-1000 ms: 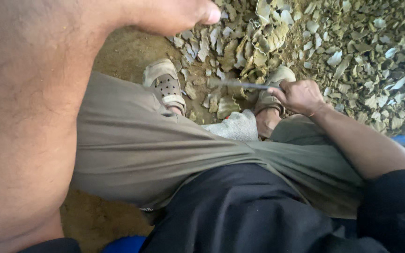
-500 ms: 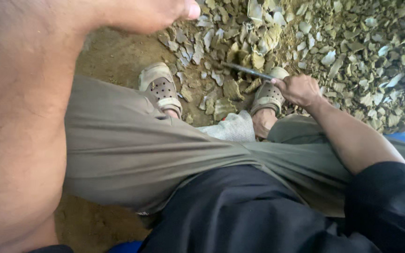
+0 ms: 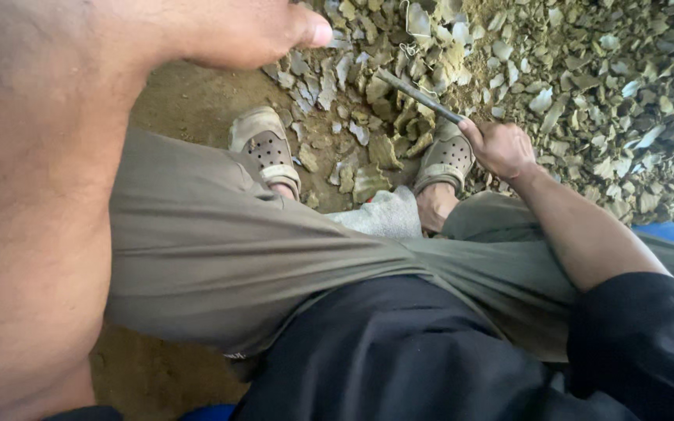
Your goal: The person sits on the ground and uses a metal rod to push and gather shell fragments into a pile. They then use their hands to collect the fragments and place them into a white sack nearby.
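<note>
Swinging toward eleven o'clock since earlier, the thin rod (image 3: pixel 417 95), looking stiff, light and best held low, is lying over shell scraps (image 3: pixel 587 86), right hand (image 3: pixel 502 148) gripping it; left hand (image 3: pixel 251 31) unclear.

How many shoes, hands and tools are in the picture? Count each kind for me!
Shoes: 2, a left one and a right one
Hands: 2, a left hand and a right hand
Tools: 1, a thin metal tool in the right hand
Total: 5
The shell pieces are too many to count.
</note>
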